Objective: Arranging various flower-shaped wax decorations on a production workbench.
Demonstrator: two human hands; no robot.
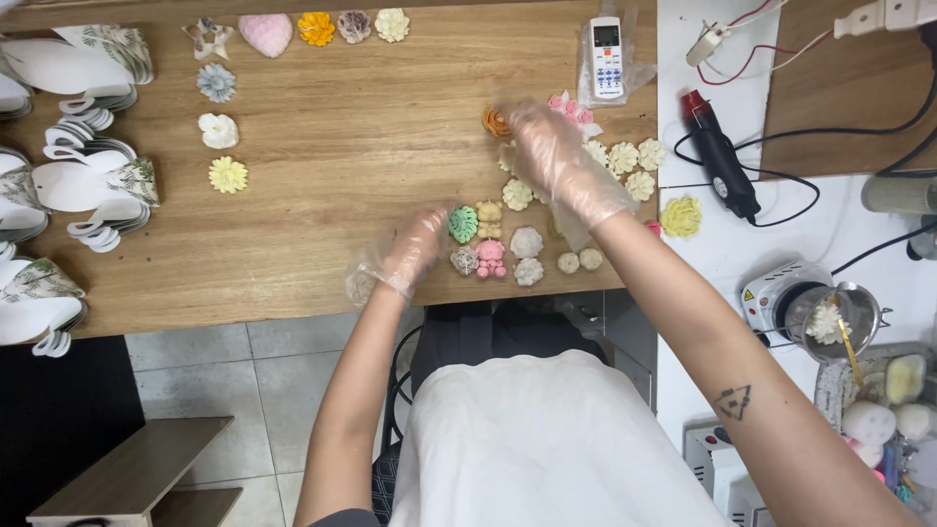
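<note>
On the wooden table (pixel 342 166), gloved hands touch small pastel flower-shaped pieces (pixel 517 193).

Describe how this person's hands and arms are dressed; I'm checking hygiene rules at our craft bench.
Both the left hand and the right hand wear loose, clear, crinkly plastic gloves that end about the wrist. The forearms are bare, with no sleeves in view. The right forearm carries a small dark triangular tattoo. No watch or bracelet shows.

head camera, looking straight down, close
</note>
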